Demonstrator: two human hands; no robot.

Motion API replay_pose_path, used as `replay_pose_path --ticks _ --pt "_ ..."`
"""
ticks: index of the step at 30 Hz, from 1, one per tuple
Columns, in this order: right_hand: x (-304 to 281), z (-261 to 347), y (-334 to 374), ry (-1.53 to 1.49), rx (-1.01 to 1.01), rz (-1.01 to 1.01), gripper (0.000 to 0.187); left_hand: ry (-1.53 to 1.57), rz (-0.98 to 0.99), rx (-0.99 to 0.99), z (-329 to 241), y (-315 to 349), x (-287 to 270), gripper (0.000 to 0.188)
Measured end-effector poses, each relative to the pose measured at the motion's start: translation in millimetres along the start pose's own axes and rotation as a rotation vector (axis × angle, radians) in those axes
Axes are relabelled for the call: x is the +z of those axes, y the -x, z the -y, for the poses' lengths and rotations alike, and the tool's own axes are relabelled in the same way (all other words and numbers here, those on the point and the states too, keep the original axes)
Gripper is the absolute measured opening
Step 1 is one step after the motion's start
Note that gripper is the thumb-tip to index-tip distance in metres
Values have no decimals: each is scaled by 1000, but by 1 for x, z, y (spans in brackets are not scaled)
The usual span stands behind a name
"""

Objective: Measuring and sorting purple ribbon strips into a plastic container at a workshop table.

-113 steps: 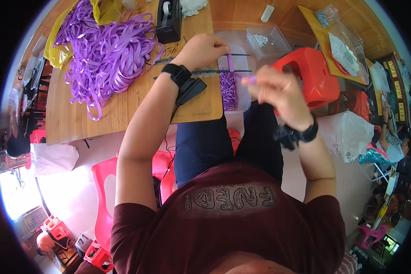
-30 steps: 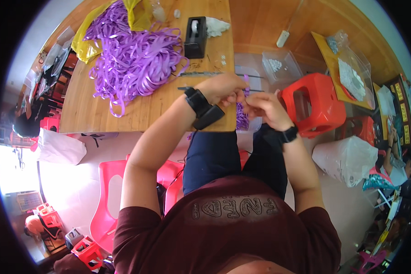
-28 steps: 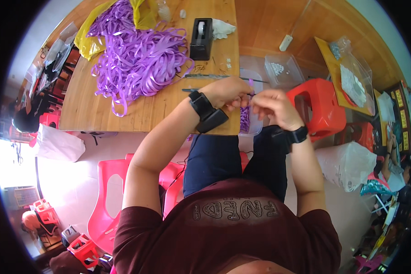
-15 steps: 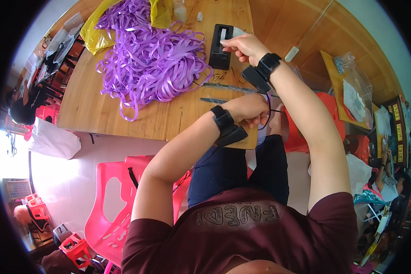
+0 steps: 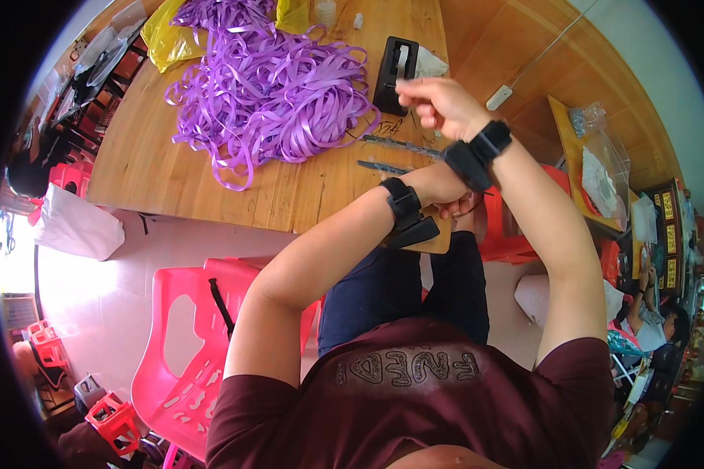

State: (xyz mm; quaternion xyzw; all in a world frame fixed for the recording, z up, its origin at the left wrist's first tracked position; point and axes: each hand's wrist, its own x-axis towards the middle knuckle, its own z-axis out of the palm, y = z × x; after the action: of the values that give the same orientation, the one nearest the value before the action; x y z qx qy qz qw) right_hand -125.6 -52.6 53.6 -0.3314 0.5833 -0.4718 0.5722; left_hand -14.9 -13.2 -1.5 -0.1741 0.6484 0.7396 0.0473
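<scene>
1. I am holding the right hand (image 5: 443,104) over the black tape dispenser (image 5: 386,78), near the desk's right edge; its thumb and forefinger are pinching nearly together just on the near side of the white roll. I am unable to tell whether tape is sitting between them.
2. I am resting the left hand (image 5: 438,184) at the desk's right edge, above the near right corner; its fingers are lying curled, and the right wrist is partly covering it. I cannot tell what it is gripping.
3. Two dark strips, the farther one (image 5: 399,144) and the nearer one (image 5: 379,166), are pointing toward the right edge, their right ends hiding behind hand and wrist.
4. A purple ribbon heap (image 5: 278,102) is covering the middle of the desk (image 5: 156,168), reaching toward the far edge, where a yellow bag (image 5: 164,43) is touching it.
</scene>
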Motion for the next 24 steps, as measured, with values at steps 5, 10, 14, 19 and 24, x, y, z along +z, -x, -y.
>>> replay_pose_path --ticks 5,10,14,19,24 --pt "-4 -23 -1 -64 145 -23 18 -55 23 -116 -2 3 4 32" --pt "-20 -32 -6 182 116 -12 19 -129 27 -57 4 -4 4 34" --pt "-46 6 43 342 -55 56 20 -157 56 -40 7 -6 -3 33" --pt "-94 4 93 822 31 157 20 -144 81 -84 -9 6 1 25" --pt "-112 -17 88 1206 -62 255 26 -116 47 -98 -11 6 4 20"
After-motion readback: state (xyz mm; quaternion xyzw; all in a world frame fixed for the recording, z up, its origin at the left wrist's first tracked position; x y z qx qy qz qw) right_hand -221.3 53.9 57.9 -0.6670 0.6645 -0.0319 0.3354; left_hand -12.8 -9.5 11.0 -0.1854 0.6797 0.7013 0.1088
